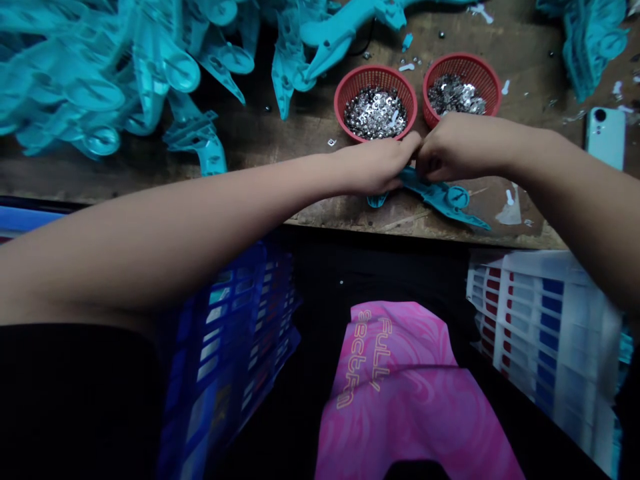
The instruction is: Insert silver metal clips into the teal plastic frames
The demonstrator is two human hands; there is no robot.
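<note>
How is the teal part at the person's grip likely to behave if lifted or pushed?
The teal part probably stays stiff, since it looks like moulded plastic. It is likely light for its size, given its slim, plastic-looking body. Pushed along the table, it would probably slide or pivot rather than roll, judging by its long, tapering shape.

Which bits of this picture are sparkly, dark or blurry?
Head view: metal pieces glint brightly; head view: just below the table's front edge it's nearly black; head view: the teal pile, left hand and right hand look slightly soft.
</note>
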